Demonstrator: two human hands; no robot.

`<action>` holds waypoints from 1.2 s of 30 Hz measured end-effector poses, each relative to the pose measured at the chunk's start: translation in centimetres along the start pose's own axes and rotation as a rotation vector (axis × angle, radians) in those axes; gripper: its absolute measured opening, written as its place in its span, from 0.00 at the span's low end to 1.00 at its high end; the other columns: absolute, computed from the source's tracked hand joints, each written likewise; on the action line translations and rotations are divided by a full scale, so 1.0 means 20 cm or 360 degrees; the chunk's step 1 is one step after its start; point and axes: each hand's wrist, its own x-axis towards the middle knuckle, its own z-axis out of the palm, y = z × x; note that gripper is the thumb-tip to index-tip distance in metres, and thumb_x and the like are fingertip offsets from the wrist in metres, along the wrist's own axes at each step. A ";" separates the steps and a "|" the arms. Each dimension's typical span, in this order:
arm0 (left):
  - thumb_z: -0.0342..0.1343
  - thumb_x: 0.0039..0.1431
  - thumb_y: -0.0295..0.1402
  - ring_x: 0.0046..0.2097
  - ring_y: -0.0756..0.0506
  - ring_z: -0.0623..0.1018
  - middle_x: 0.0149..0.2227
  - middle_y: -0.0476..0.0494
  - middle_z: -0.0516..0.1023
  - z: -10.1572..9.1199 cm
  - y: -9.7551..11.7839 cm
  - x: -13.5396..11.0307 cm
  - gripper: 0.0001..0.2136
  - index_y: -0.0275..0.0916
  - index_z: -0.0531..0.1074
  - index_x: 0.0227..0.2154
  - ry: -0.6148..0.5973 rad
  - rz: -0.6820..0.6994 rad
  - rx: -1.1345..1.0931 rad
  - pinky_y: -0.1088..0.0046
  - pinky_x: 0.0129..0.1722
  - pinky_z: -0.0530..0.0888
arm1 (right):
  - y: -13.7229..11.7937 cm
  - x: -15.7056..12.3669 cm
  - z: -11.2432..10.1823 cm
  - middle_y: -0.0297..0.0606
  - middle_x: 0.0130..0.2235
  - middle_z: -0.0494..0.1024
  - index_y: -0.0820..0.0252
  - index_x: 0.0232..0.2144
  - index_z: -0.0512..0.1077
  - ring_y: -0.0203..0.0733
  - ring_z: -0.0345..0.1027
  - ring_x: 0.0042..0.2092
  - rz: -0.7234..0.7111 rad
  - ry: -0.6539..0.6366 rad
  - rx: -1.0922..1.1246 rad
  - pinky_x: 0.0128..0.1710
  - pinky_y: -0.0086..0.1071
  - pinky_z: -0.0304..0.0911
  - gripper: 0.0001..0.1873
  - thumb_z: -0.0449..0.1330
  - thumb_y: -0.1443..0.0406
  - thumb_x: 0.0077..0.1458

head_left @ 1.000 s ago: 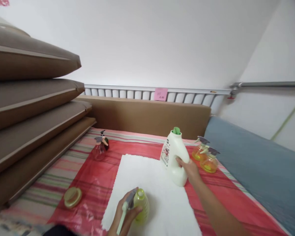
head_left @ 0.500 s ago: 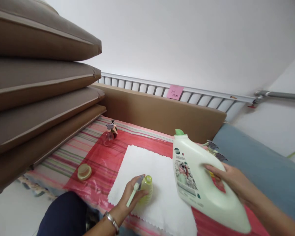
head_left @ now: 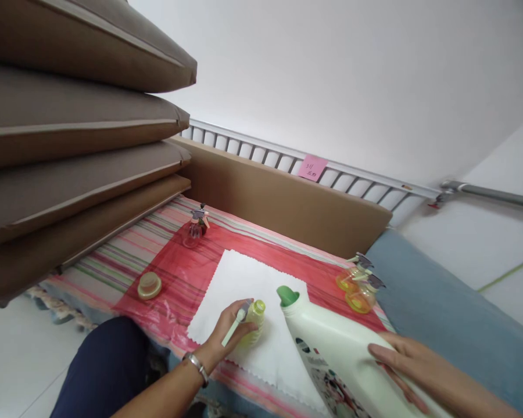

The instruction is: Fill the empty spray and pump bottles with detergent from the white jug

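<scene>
The pale-green jug [head_left: 331,342] hung aslant at the right of the white cloth [head_left: 244,273], its green spout [head_left: 287,295] facing the small yellow bottle [head_left: 257,318] but apart from it; I saw the right hand [head_left: 412,366], its grip wrapped round the jug's handle; the left hand [head_left: 230,332] had its grip pinching the bottle, upright over the cloth, together with a spray head [head_left: 234,327]; two yellow spray bottles [head_left: 359,302] stood beyond the jug.
</scene>
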 end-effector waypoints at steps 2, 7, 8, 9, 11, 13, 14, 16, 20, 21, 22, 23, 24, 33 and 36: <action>0.59 0.47 0.36 0.46 0.40 0.73 0.44 0.42 0.76 0.00 0.01 -0.01 0.20 0.41 0.71 0.45 0.0028 0.0011 0.0000 0.63 0.49 0.67 | 0.00 0.01 -0.01 0.35 0.14 0.67 0.52 0.17 0.69 0.42 0.63 0.21 -0.0051 -0.0297 -0.0022 0.26 0.32 0.61 0.22 0.53 0.44 0.45; 0.60 0.47 0.36 0.46 0.40 0.73 0.44 0.42 0.76 0.01 -0.03 0.01 0.20 0.40 0.71 0.45 0.0021 0.0016 0.0016 0.64 0.49 0.67 | 0.01 0.04 0.01 0.38 0.23 0.73 0.54 0.21 0.71 0.37 0.60 0.17 -0.0092 -0.0344 -0.0110 0.15 0.30 0.51 0.19 0.55 0.46 0.45; 0.60 0.46 0.36 0.46 0.40 0.73 0.44 0.42 0.76 0.01 -0.04 0.01 0.20 0.40 0.71 0.45 0.0016 0.0015 0.0023 0.64 0.49 0.66 | 0.01 0.05 0.02 0.38 0.24 0.73 0.54 0.21 0.71 0.37 0.60 0.17 -0.0096 -0.0342 -0.0118 0.14 0.29 0.49 0.19 0.56 0.46 0.45; 0.60 0.46 0.36 0.46 0.40 0.73 0.44 0.42 0.76 0.01 -0.04 0.01 0.21 0.40 0.71 0.45 0.0017 0.0016 0.0028 0.64 0.49 0.66 | 0.01 0.05 0.02 0.38 0.24 0.73 0.54 0.21 0.72 0.37 0.60 0.17 -0.0098 -0.0339 -0.0130 0.14 0.29 0.49 0.19 0.56 0.46 0.44; 0.61 0.45 0.36 0.46 0.40 0.73 0.44 0.42 0.76 0.01 -0.04 0.01 0.21 0.40 0.71 0.45 0.0026 0.0008 0.0025 0.65 0.49 0.66 | 0.00 0.05 0.04 0.37 0.24 0.72 0.55 0.21 0.72 0.37 0.61 0.18 -0.0095 -0.0333 -0.0166 0.13 0.28 0.49 0.19 0.57 0.46 0.44; 0.61 0.45 0.36 0.46 0.40 0.73 0.44 0.42 0.76 0.02 -0.02 0.01 0.21 0.40 0.71 0.45 0.0028 -0.0017 0.0004 0.65 0.48 0.67 | -0.01 0.05 0.04 0.37 0.25 0.73 0.55 0.23 0.73 0.36 0.61 0.18 -0.0092 -0.0346 -0.0213 0.12 0.27 0.49 0.19 0.56 0.47 0.44; 0.61 0.45 0.36 0.45 0.40 0.73 0.44 0.42 0.76 0.02 -0.02 0.01 0.21 0.40 0.72 0.45 0.0024 -0.0029 -0.0008 0.66 0.47 0.67 | -0.02 0.05 0.05 0.38 0.25 0.73 0.55 0.24 0.73 0.36 0.61 0.18 -0.0094 -0.0355 -0.0238 0.12 0.26 0.48 0.19 0.55 0.48 0.45; 0.61 0.45 0.36 0.45 0.40 0.73 0.43 0.41 0.76 0.02 0.00 0.01 0.21 0.40 0.72 0.45 0.0017 -0.0026 -0.0014 0.66 0.47 0.67 | -0.03 0.06 0.05 0.39 0.26 0.74 0.56 0.25 0.74 0.36 0.62 0.19 -0.0101 -0.0375 -0.0289 0.12 0.26 0.49 0.19 0.55 0.49 0.46; 0.60 0.47 0.36 0.45 0.41 0.73 0.44 0.41 0.76 0.02 -0.01 0.01 0.20 0.39 0.71 0.45 -0.0008 0.0012 0.0028 0.65 0.47 0.67 | -0.07 0.06 0.04 0.39 0.26 0.74 0.58 0.23 0.72 0.37 0.64 0.20 -0.0110 -0.0374 -0.0379 0.12 0.25 0.50 0.19 0.55 0.49 0.47; 0.60 0.47 0.36 0.46 0.41 0.73 0.44 0.41 0.75 0.02 -0.01 0.01 0.21 0.39 0.71 0.46 -0.0014 0.0012 0.0041 0.66 0.47 0.67 | -0.09 0.06 0.03 0.38 0.25 0.74 0.58 0.23 0.71 0.37 0.64 0.20 -0.0119 -0.0388 -0.0406 0.12 0.25 0.50 0.20 0.55 0.48 0.47; 0.60 0.47 0.37 0.46 0.41 0.73 0.45 0.41 0.75 0.01 -0.02 0.01 0.21 0.39 0.70 0.46 -0.0022 0.0008 0.0056 0.66 0.48 0.67 | -0.10 0.07 0.03 0.38 0.25 0.74 0.59 0.23 0.71 0.37 0.64 0.19 -0.0132 -0.0404 -0.0438 0.12 0.25 0.50 0.20 0.54 0.48 0.47; 0.61 0.47 0.37 0.46 0.41 0.73 0.45 0.41 0.75 0.01 -0.03 0.01 0.21 0.39 0.70 0.46 -0.0026 0.0001 0.0072 0.66 0.48 0.67 | -0.11 0.07 0.02 0.38 0.25 0.74 0.60 0.25 0.71 0.37 0.64 0.19 -0.0146 -0.0429 -0.0475 0.12 0.25 0.51 0.21 0.54 0.48 0.47; 0.61 0.46 0.37 0.46 0.41 0.73 0.45 0.41 0.75 0.01 -0.04 0.01 0.22 0.38 0.70 0.46 -0.0023 -0.0005 0.0085 0.66 0.48 0.67 | -0.11 0.08 0.02 0.39 0.26 0.75 0.61 0.26 0.71 0.37 0.64 0.20 -0.0161 -0.0449 -0.0516 0.12 0.24 0.51 0.22 0.53 0.48 0.48; 0.61 0.46 0.36 0.46 0.42 0.73 0.45 0.42 0.75 0.02 -0.07 0.03 0.22 0.39 0.69 0.46 -0.0021 0.0015 0.0080 0.67 0.48 0.66 | -0.17 0.10 -0.01 0.39 0.25 0.73 0.64 0.29 0.70 0.35 0.63 0.18 -0.0158 -0.0535 -0.0625 0.10 0.23 0.51 0.21 0.52 0.51 0.50; 0.62 0.46 0.36 0.46 0.42 0.73 0.45 0.42 0.75 0.02 -0.08 0.03 0.22 0.39 0.70 0.46 -0.0017 0.0002 0.0061 0.67 0.48 0.66 | -0.21 0.10 -0.02 0.38 0.24 0.72 0.64 0.28 0.69 0.34 0.62 0.17 -0.0142 -0.0550 -0.0639 0.10 0.23 0.51 0.21 0.52 0.51 0.49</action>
